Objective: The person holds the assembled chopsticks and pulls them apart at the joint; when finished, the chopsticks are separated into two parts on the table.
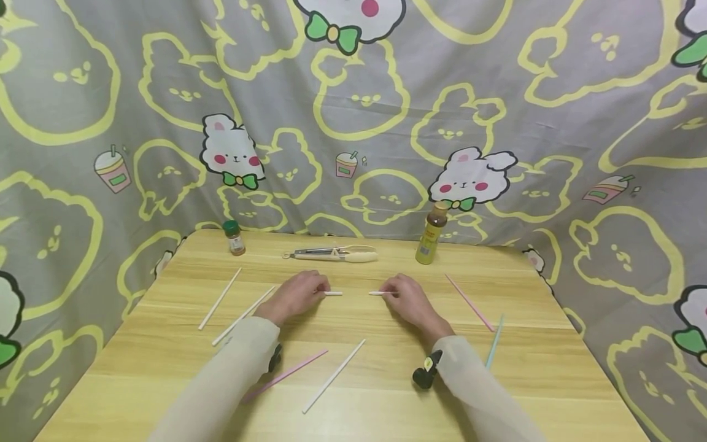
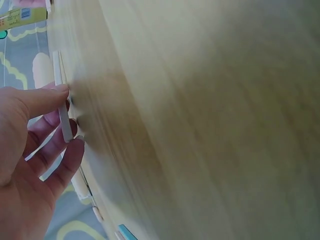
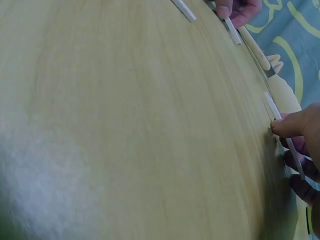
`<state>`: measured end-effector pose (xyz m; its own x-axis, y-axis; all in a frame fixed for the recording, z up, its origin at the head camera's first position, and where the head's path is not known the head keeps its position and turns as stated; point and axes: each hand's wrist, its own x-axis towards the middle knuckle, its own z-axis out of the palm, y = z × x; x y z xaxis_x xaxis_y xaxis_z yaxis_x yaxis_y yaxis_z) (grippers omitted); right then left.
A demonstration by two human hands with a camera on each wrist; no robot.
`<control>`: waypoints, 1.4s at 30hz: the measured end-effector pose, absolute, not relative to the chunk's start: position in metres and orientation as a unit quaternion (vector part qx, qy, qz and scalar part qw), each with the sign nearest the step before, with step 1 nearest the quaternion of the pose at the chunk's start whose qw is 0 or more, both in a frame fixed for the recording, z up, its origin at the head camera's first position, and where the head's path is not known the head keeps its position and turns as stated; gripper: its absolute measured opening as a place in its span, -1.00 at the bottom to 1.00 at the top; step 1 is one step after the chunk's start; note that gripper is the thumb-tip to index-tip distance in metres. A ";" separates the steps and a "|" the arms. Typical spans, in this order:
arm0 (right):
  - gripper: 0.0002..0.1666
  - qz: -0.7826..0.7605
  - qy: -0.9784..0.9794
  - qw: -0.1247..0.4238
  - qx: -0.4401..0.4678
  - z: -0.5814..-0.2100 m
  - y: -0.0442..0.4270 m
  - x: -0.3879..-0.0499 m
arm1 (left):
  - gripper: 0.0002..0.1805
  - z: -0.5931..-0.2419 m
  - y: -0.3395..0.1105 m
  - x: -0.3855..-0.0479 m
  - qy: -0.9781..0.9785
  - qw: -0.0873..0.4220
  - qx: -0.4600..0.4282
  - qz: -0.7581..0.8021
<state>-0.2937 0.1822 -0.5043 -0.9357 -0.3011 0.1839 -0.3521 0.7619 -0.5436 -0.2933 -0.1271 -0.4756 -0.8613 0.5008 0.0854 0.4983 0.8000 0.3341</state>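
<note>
My left hand (image 1: 295,296) pinches a short white stick (image 1: 334,293) between thumb and fingers, just over the table. In the left wrist view, the left hand (image 2: 35,135) has its thumb on one side of the white stick (image 2: 61,107) and fingers on the other. Facing it, my right hand (image 1: 411,301) pinches another white stick (image 1: 375,293), with a gap between the two tips. The right wrist view shows that white stick (image 3: 286,135) between thumb and fingertips of the right hand (image 3: 305,145).
White sticks (image 1: 220,299) lie left and front, with pink sticks (image 1: 469,302) and a teal stick (image 1: 495,342) also on the wooden table (image 1: 386,393). Along the back stand a green-capped jar (image 1: 234,238), tongs (image 1: 334,253) and a bottle (image 1: 431,236), before a patterned curtain (image 1: 287,98).
</note>
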 end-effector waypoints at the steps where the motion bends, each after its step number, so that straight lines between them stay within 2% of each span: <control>1: -0.92 0.297 -0.938 0.041 0.172 -0.505 0.182 -0.293 | -0.92 -0.476 -0.127 -0.294 0.949 0.004 0.263 0.175; 26: -0.88 0.308 -0.933 0.041 0.183 -0.506 0.184 -0.289 | -0.88 -0.473 -0.129 -0.292 0.950 0.016 0.252 0.184; 30: -0.84 0.314 -0.927 0.060 0.196 -0.503 0.188 -0.284 | -0.84 -0.470 -0.131 -0.288 0.950 0.008 0.249 0.190; 35: -0.85 0.329 -0.909 0.082 0.244 -0.495 0.187 -0.273 | -0.83 -0.465 -0.135 -0.273 0.944 -0.026 0.259 0.204; 38: -0.83 0.338 -0.897 0.067 0.276 -0.490 0.183 -0.263 | -0.85 -0.464 -0.137 -0.259 0.935 -0.042 0.265 0.231; 42: -0.82 0.337 -0.886 0.038 0.314 -0.485 0.175 -0.250 | -0.85 -0.464 -0.137 -0.237 0.926 -0.033 0.256 0.275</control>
<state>-0.2502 0.1754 -0.4845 -0.7994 -0.5319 0.2792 -0.5830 0.5745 -0.5745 -0.2366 -0.1374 -0.4644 -0.8666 0.4565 0.2018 0.4927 0.7177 0.4921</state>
